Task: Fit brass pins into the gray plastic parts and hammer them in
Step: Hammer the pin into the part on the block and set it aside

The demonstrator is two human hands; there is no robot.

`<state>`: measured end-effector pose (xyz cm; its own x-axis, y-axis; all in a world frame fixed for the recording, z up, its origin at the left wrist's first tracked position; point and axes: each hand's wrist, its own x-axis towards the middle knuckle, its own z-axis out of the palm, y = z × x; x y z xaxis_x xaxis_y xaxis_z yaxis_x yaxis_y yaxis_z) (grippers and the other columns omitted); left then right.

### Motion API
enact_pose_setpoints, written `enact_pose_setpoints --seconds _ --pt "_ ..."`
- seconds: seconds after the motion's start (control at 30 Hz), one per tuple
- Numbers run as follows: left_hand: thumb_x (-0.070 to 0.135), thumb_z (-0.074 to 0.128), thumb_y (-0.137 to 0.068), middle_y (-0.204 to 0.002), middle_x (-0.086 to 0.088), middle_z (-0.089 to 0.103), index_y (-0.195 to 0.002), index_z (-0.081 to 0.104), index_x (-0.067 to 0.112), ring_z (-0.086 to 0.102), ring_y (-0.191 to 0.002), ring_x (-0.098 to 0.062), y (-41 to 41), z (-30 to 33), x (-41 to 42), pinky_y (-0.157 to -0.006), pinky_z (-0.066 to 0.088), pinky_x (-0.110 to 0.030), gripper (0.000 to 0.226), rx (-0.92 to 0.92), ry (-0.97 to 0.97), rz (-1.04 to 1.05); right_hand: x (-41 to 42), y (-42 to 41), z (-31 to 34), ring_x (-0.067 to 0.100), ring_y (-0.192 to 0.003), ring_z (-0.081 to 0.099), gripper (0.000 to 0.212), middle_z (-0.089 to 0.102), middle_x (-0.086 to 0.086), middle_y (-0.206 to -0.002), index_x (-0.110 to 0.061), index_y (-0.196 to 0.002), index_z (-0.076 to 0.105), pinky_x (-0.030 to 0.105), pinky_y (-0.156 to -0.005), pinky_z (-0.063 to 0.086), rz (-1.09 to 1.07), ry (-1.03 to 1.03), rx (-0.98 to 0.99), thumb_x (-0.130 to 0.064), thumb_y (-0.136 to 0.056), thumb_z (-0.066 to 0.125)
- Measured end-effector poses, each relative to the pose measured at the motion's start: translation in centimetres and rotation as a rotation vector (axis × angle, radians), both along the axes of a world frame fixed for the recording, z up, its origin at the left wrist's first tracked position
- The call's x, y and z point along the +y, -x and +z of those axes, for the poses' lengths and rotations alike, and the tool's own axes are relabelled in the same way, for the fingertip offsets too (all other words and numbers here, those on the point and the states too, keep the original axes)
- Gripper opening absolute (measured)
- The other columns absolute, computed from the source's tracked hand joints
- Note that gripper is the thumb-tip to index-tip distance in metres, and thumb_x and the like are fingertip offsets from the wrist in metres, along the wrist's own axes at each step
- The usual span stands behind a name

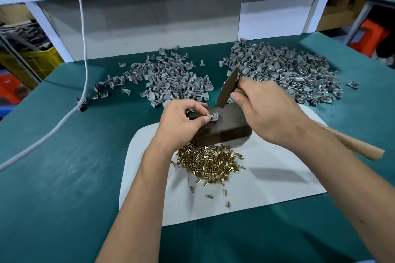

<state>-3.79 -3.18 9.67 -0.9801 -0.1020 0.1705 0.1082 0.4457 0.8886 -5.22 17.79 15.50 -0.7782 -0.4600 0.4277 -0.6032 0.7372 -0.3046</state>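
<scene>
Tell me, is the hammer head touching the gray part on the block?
Apart. The head view shows the hammer raised in the right hand, with bare block between its head and the gray part pinched by the left hand.

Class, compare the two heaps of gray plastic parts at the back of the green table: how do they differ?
The right heap is larger and more densely piled than the left heap. The left heap trails loose parts out toward the white cord; the right heap stays compact. Both hold similar gray parts on the green table.

Block (222,128) on sheet (267,188); pins (208,161) before; parts (284,72) behind
</scene>
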Motion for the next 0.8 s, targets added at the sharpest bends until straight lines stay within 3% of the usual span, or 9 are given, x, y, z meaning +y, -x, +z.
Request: enact_pose_setpoints --seconds 0.1,0.17,0.27,0.37,0.4,0.5,0.6,0.73,0.8 --pt "0.002 0.082 -0.082 -0.109 -0.002 0.076 -0.078 0.078 0.013 0.070 -0.109 -0.013 0.0 -0.1 -0.1 -0.101 0.055 -0.045 0.013 -0.005 -0.021 0.002 -1.0 -0.1 0.1 0.031 -0.071 0.059 0.024 0.065 0.004 -0.083 -0.017 -0.108 0.055 0.041 -0.063 0.048 0.007 0.048 -0.003 -0.035 -0.107 0.039" --pt "0.000 0.081 -0.082 -0.109 -0.004 0.076 -0.078 0.077 0.012 0.070 -0.109 -0.016 -0.1 0.0 -0.1 -0.098 0.057 -0.046 0.013 -0.017 -0.052 0.002 -1.8 -0.2 -0.4 0.033 -0.077 0.061 0.022 0.064 0.006 -0.087 -0.017 -0.107 0.053 0.041 -0.068 0.048 -0.020 -0.133 -0.122 -0.035 -0.108 0.040" --pt "0.001 0.082 -0.082 -0.110 -0.004 0.075 -0.076 0.076 0.015 0.070 -0.110 -0.015 -0.2 0.2 -0.1 -0.100 0.056 -0.044 0.016 -0.016 -0.045 -0.003 -1.5 0.3 0.6 0.031 -0.076 0.058 0.020 0.065 0.005 -0.089 -0.022 -0.104 0.055 0.040 -0.068 0.046 -0.045 -0.252 -0.087 -0.037 -0.108 0.041" --pt "0.004 0.082 -0.082 -0.111 -0.003 0.075 -0.077 0.078 0.015 0.070 -0.110 -0.014 0.0 0.0 -0.2 -0.103 0.053 -0.045 0.012 -0.011 -0.019 -0.009 -1.1 0.4 1.0 0.030 -0.071 0.060 0.021 0.066 0.001 -0.084 -0.019 -0.107 0.058 0.038 -0.064 0.048 -0.036 0.020 0.030 -0.034 -0.107 0.044" --pt "0.004 0.082 -0.082 -0.111 -0.003 0.075 -0.078 0.078 0.014 0.069 -0.111 -0.015 0.1 -0.1 -0.3 -0.103 0.053 -0.046 0.011 -0.012 -0.020 -0.010 -1.4 0.3 0.8 0.032 -0.072 0.062 0.022 0.067 0.003 -0.085 -0.017 -0.109 0.057 0.040 -0.065 0.051 -0.046 0.025 0.028 -0.034 -0.107 0.043" --pt "0.003 0.082 -0.082 -0.111 -0.003 0.075 -0.078 0.078 0.013 0.068 -0.113 -0.015 0.0 -0.1 -0.3 -0.103 0.053 -0.048 0.011 -0.019 -0.028 -0.012 -2.0 -0.1 -0.7 0.037 -0.086 0.065 0.021 0.068 0.008 -0.093 -0.020 -0.108 0.052 0.044 -0.074 0.052 -0.058 -0.193 -0.096 -0.037 -0.108 0.040" --pt "0.003 0.082 -0.081 -0.111 -0.002 0.075 -0.077 0.079 0.015 0.068 -0.114 -0.009 -0.2 0.0 -0.2 -0.104 0.052 -0.046 0.014 0.002 -0.016 -0.007 -0.6 0.7 -0.6 0.029 -0.085 0.064 0.014 0.070 0.000 -0.092 -0.030 -0.102 0.056 0.037 -0.068 0.044 -0.020 -0.150 -0.095 -0.039 -0.105 0.046" --pt "0.005 0.081 -0.083 -0.117 0.002 0.074 -0.076 0.079 0.019 0.066 -0.113 -0.002 -0.2 0.0 0.3 -0.108 0.050 -0.040 0.015 0.015 -0.024 0.001 2.7 2.0 -0.7 0.011 -0.082 0.065 0.005 0.070 -0.012 -0.088 -0.028 -0.100 0.067 0.031 -0.073 0.050 -0.002 0.057 -0.231 -0.032 -0.097 0.067" --pt "0.006 0.079 -0.085 -0.119 0.002 0.073 -0.075 0.079 0.021 0.066 -0.112 -0.001 -0.3 0.0 0.6 -0.108 0.050 -0.038 0.019 0.014 -0.045 -0.006 4.6 2.6 -0.8 -0.001 -0.075 0.062 0.007 0.069 -0.016 -0.080 -0.028 -0.091 0.070 0.021 -0.067 0.046 -0.012 0.085 -0.255 -0.027 -0.090 0.077"
